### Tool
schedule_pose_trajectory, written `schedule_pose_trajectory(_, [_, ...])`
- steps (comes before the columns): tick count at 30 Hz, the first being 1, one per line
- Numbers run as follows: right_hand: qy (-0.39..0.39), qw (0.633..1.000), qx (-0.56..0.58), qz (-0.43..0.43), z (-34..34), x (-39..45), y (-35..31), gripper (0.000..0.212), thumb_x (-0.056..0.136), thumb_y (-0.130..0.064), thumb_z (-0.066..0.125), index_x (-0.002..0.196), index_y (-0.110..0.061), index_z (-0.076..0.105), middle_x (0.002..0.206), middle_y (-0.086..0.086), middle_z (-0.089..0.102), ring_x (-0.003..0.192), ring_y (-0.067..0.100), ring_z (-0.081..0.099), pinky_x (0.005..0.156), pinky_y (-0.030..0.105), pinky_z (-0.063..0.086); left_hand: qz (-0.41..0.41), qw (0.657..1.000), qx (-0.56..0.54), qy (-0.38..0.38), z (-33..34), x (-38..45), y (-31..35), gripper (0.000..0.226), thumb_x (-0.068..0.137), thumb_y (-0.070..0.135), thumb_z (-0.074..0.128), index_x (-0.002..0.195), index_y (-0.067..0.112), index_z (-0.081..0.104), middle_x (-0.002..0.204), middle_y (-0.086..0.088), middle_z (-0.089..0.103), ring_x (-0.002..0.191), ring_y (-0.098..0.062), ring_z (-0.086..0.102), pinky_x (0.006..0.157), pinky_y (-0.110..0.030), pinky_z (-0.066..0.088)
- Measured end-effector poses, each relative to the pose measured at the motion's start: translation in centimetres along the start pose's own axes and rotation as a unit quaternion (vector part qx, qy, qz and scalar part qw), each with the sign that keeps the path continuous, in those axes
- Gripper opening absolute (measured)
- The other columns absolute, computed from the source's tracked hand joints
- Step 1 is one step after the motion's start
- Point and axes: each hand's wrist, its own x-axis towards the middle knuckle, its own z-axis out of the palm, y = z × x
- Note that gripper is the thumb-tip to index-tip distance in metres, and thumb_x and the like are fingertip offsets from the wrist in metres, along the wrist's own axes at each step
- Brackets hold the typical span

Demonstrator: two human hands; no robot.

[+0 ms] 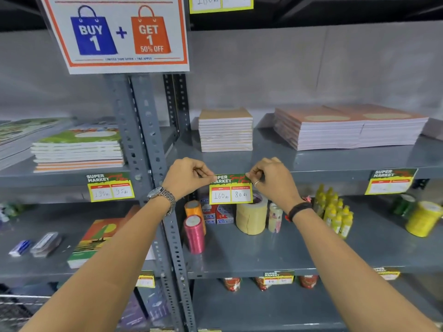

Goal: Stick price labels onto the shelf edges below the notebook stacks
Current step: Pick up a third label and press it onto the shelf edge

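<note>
Together, the left hand (185, 177) and right hand (268, 179) are pinching the top corners of the price label (230, 189), partly covering its heading. Its long axis is running level along the shelf edge (335, 174), face outward, below the brown notebook stack (225, 130).

We read "BUY 1 + GET 1 50% OFF" on the hanging sign (115, 32); the held price label (230, 189) says "SUPER MARKET", 160 Rs and 80 Rs; the left label (110, 186) shows 190 and 95.

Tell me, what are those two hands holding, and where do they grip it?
A price label, pinched at its top corners: left hand on the left corner, right hand on the right, against the shelf edge.
</note>
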Motion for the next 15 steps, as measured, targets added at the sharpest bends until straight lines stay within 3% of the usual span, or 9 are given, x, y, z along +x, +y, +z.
schedule_pose_trajectory(9, [0.031, 0.999, -0.038, 0.009, 0.8, -0.5, -0.5, 0.019, 0.087, -0.024, 0.062, 0.073, -0.012, 0.061, 0.072, -0.004, 0.053, 0.084, 0.015, 0.045, 0.057, 0.027, 0.038, -0.002, 1.0, 0.023, 0.012, 0.3, 0.4, -0.2, 0.014, 0.065, 0.037, 0.079, 0.064, 0.026, 0.071, 0.06, 0.012, 0.069, 0.055, 0.001, 0.06, 0.06, -0.019, 0.054])
schedule_pose_trajectory(12, [0.04, 0.999, -0.021, 0.019, 1.0, -0.8, -0.7, 0.021, 0.086, -0.025, 0.064, 0.072, -0.013, 0.055, 0.072, -0.005, 0.049, 0.086, 0.019, 0.05, 0.057, 0.027, 0.038, -0.005, 0.999, 0.031, 0.041, 0.3, 0.2, -0.5, 0.022, 0.063, 0.043, 0.08, 0.06, 0.026, 0.066, 0.054, 0.01, 0.063, 0.05, -0.001, 0.055, 0.057, -0.017, 0.05])
schedule_pose_trajectory(15, [0.046, 0.998, 0.035, 0.037, 1.3, -1.3, -0.8, 0.034, 0.08, -0.039, 0.069, 0.09, -0.011, 0.053, 0.089, 0.001, 0.054, 0.089, 0.02, 0.051, 0.067, 0.03, 0.045, 0.043, 0.995, 0.027, 0.09, 1.0, -0.4, -0.9, 0.022, 0.069, 0.046, 0.074, 0.078, 0.027, 0.066, 0.074, 0.007, 0.062, 0.066, -0.003, 0.053, 0.064, -0.018, 0.045])
